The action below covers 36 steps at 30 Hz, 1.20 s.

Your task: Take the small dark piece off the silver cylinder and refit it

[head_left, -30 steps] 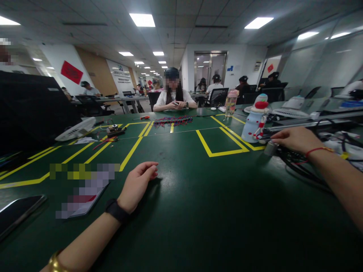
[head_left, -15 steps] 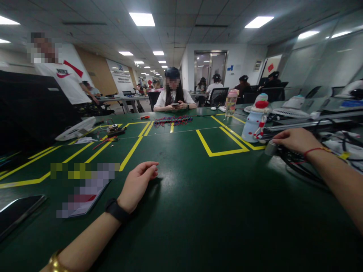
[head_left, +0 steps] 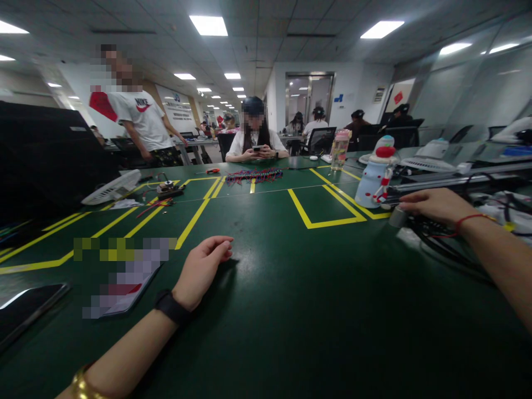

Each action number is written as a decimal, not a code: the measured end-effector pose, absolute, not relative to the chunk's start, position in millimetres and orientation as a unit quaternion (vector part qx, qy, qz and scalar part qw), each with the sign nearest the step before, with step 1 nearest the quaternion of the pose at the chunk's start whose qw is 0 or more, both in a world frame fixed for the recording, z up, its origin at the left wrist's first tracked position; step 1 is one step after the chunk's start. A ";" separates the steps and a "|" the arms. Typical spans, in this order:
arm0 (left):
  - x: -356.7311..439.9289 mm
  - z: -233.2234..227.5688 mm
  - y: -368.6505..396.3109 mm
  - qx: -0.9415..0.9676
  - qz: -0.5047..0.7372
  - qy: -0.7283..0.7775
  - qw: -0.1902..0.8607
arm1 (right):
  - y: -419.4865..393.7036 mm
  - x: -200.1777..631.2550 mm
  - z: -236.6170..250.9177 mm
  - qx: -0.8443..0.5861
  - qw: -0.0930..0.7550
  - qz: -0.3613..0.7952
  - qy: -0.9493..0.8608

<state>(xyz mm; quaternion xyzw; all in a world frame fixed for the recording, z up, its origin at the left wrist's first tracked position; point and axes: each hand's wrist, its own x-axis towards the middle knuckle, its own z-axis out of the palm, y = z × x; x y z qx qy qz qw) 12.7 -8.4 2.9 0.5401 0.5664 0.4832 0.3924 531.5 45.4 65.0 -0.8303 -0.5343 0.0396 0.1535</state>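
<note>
Fingers (head_left: 409, 206) of the right hand (head_left: 432, 205) lay curled down over a small grey cylinder (head_left: 398, 216), touching its top; whether they actually gripped it could not be told. Cylinder stood on the green table (head_left: 299, 310) at the corner of the yellow tape outline (head_left: 328, 224), just beside a tangle of black cables (head_left: 440, 238) running under the wrist. Left hand (head_left: 201, 271) rested on its side on the mat, fingers loosely bent, holding nothing.

Open room: broad bare stretch of table between the two hands and toward the near edge. Right side crowded by cables and a metal rail (head_left: 449, 180). Left side bounded by a dark phone (head_left: 29, 310) at the near corner.

Cylinder looked short, matte, dull grey, round-sided. Table surface was smooth dark green with slight sheen, crossed by yellow lines. A pale blue snowman-shaped figure (head_left: 374, 177) with a red cap stood just behind the cylinder. Far across, a seated person (head_left: 254, 138) held a phone.
</note>
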 end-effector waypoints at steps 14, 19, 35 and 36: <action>13.5 1.6 -7.2 0.543 0.487 0.568 0.382 | 38.4 480.5 55.7 -0.741 0.232 0.017 -0.630; 12.3 -0.9 -6.8 0.564 0.468 0.573 0.365 | 1.4 353.8 39.6 -0.484 0.375 0.185 -0.769; 80.1 43.9 -51.0 0.800 0.353 0.436 0.214 | -39.3 263.2 1.9 -0.364 0.371 0.393 -0.759; 80.0 44.7 -50.6 0.796 0.361 0.441 0.204 | -40.0 262.9 2.1 -0.364 0.371 0.383 -0.764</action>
